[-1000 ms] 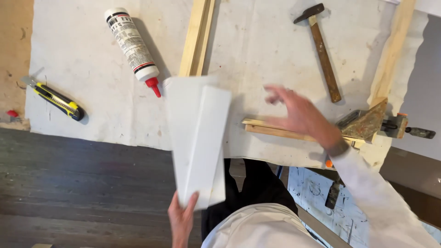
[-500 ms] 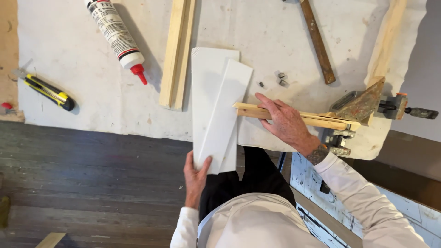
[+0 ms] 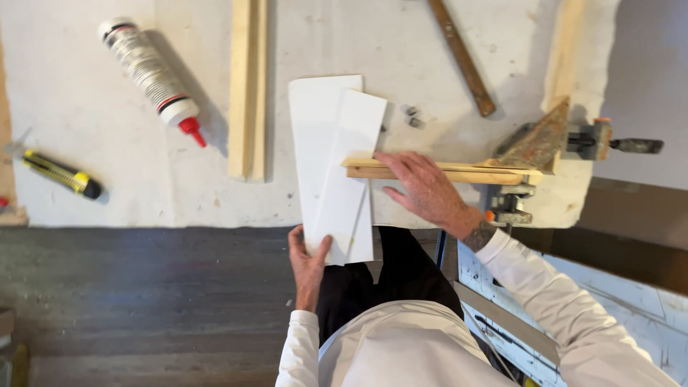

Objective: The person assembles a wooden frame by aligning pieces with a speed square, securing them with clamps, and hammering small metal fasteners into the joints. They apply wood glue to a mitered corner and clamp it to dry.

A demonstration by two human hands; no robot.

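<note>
White boards (image 3: 337, 161), two flat narrow strips, lie one over the other on the bench (image 3: 107, 165), the upper one slanted so its far end fans out to the right of the lower. Their near ends stick out past the bench edge, and there the left hand (image 3: 308, 261) grasps them, thumb on top and fingers underneath. The right hand (image 3: 426, 190) lies flat and spread, palm down, pressing on a thin wooden strip (image 3: 437, 170) that runs crosswise from the boards' right edge to a clamp (image 3: 552, 143); the fingertips reach just over the strip, and I cannot tell whether any curl around it. The clamp's orange-and-black handle points right, past the bench cover.

On the bench's left part rests a sealant tube (image 3: 147, 72) with a red nozzle, tilted, and nearer the left edge a yellow-and-black utility knife (image 3: 61, 174). A pair of pale wooden battens (image 3: 249, 86) lies side by side, just left of the boards. A hammer handle (image 3: 462, 57) slants down from the top edge, with two small grey pieces (image 3: 411, 116) near its end.
</note>
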